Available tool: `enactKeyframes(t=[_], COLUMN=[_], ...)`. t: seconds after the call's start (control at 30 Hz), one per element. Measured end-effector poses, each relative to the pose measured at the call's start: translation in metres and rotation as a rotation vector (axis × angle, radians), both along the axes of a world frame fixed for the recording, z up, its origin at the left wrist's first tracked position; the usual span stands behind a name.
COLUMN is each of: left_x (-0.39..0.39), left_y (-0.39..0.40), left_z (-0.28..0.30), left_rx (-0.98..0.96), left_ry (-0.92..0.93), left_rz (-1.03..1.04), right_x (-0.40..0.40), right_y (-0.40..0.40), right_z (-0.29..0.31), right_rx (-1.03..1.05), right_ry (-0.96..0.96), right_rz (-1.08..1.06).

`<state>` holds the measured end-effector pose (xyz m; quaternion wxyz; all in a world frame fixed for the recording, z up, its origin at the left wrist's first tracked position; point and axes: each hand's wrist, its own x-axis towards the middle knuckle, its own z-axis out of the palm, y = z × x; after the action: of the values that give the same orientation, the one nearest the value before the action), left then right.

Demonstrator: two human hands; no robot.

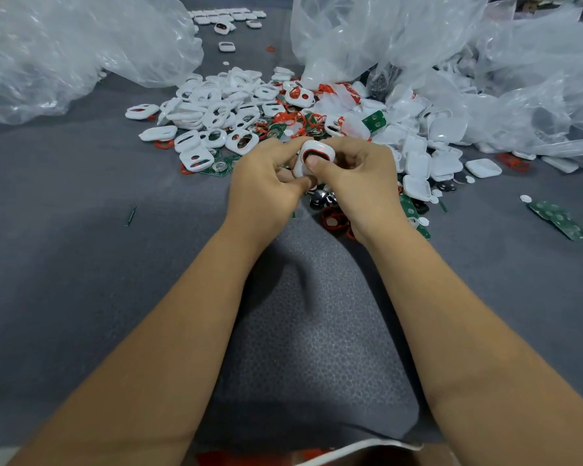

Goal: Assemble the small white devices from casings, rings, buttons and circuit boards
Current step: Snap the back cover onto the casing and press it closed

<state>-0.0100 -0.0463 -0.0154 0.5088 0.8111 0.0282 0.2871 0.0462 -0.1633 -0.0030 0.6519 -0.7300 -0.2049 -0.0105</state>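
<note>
both hands meet over the middle of the grey table (81,264), and between them we see one small white device (313,158), tilted up toward the camera. the left hand (266,186) is closed around its left edge and underside, fingers curled in tight. the right hand (360,176) grips the other side, its thumb pressed onto the dark button area ringed in red on the device's face. just beneath the hands lie dark round buttons (320,198) and loose red rings (334,220). beyond the fingers spreads a heap of white casings (209,109), many with oval cut-outs, mixed with more red rings and green circuit boards (374,121). to the right we see closed white shells (418,166) and a separate strip of green boards (557,220) lying apart. crumpled clear plastic bags (81,45) flank the heap on both sides, and a few finished-looking white pieces (228,18) sit at the far edge.
</note>
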Motion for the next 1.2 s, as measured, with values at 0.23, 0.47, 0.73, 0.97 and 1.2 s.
enactKeyframes(t=[0.23, 0.47, 0.73, 0.97, 1.2], left_x=[-0.0007, -0.0038, -0.0003, -0.0011, -0.0002], left_y=[-0.0011, -0.0025, -0.0045, -0.0029, -0.003], left_z=[0.0038, 0.0021, 0.0033, 0.0039, 0.0007], left_rx=[-0.288, -0.266, -0.289, -0.247, -0.107], left_ry=[-0.007, -0.03, 0.02, 0.019, 0.014], left_rz=[-0.028, -0.118, -0.118, -0.074, -0.071], right_x=[0.0009, 0.0023, 0.0025, 0.0032, 0.0062], right_y=[-0.0008, -0.0044, -0.0023, -0.0048, -0.0091], right_z=[0.003, 0.002, 0.0028, 0.006, 0.0048], right_rx=[0.143, 0.225, 0.281, 0.318, 0.134], right_ry=[0.09, 0.144, 0.261, 0.272, 0.204], right_rz=[0.207, 0.205, 0.234, 0.286, 0.159])
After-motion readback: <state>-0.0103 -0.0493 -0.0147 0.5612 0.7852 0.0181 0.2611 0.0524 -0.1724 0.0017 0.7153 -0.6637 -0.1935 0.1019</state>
